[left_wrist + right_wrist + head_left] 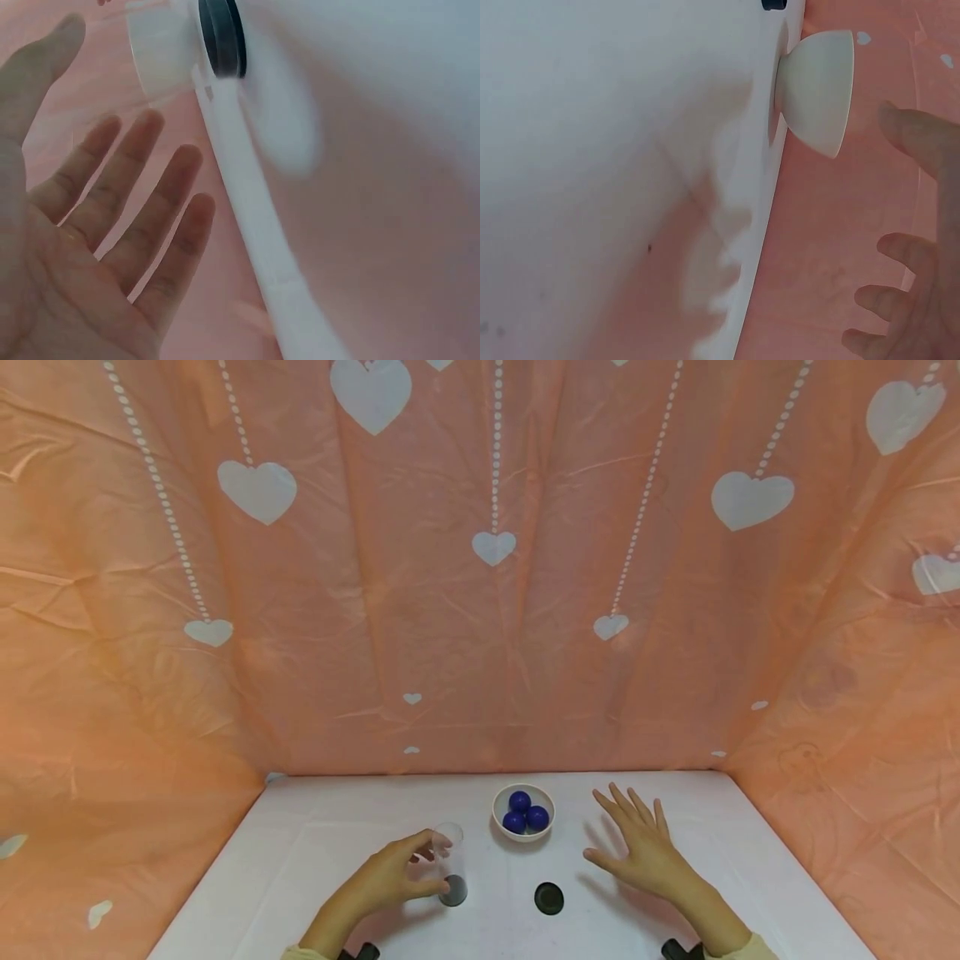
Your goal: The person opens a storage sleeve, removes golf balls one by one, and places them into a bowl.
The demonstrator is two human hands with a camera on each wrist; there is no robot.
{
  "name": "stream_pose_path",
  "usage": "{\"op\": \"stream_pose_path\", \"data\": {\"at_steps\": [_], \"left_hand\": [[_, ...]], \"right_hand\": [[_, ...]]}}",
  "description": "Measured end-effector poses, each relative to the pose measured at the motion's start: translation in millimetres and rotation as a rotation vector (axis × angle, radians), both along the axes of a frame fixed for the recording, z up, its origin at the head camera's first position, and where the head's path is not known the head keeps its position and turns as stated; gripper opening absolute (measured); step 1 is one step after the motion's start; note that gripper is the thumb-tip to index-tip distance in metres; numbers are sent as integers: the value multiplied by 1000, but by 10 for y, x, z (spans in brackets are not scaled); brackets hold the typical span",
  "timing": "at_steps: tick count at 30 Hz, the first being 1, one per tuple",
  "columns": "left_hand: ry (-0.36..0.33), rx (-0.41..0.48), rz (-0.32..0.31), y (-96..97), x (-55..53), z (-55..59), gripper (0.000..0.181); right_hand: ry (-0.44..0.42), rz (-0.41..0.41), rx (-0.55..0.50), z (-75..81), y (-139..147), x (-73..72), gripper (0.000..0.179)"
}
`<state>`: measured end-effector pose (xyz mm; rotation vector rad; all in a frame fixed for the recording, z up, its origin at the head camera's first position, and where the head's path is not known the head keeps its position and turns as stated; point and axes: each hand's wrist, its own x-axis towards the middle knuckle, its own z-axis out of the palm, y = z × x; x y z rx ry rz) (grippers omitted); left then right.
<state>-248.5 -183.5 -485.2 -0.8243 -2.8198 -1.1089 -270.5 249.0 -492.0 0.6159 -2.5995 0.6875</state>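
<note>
A clear cup (451, 852) stands on the white table with a grey round patch at its lower end. My left hand (401, 870) is beside it, thumb and fingers reaching around its near side in the head view. In the left wrist view, the left fingers (176, 180) are spread and the cup (161, 52) lies beyond the fingertips, a black disc at its table end. My right hand (641, 852) hovers with fingers spread and nothing in it. Near it are a white bowl (497, 822) holding blue balls (537, 817) and a flat black disc (549, 898).
The white table (315, 827) meets an orange sheet (487, 652) with white hearts at its back edge; the sheet also rises on both sides. In the right wrist view the bowl (817, 94) stands past the right thumb. Hand shadows fall on the table.
</note>
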Motion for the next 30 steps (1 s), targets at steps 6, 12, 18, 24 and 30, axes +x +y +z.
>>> {"op": "stream_pose_path", "data": {"at_steps": [6,12,18,24,30], "left_hand": [[43,-118,78,-111,70,82,72],[238,-240,118,-212,63,151,90],[301,-301,184,-291,67,143,103],[281,-305,230,-347,80,132,121],[231,-303,235,-392,98,144,127]], "right_hand": [[-45,-13,27,20,36,-3,90],[-16,-33,40,21,80,-6,89],[-19,-43,75,-16,129,-25,92],[-18,-62,96,-16,171,-37,93],[-44,-77,100,2,188,-28,94]]}}
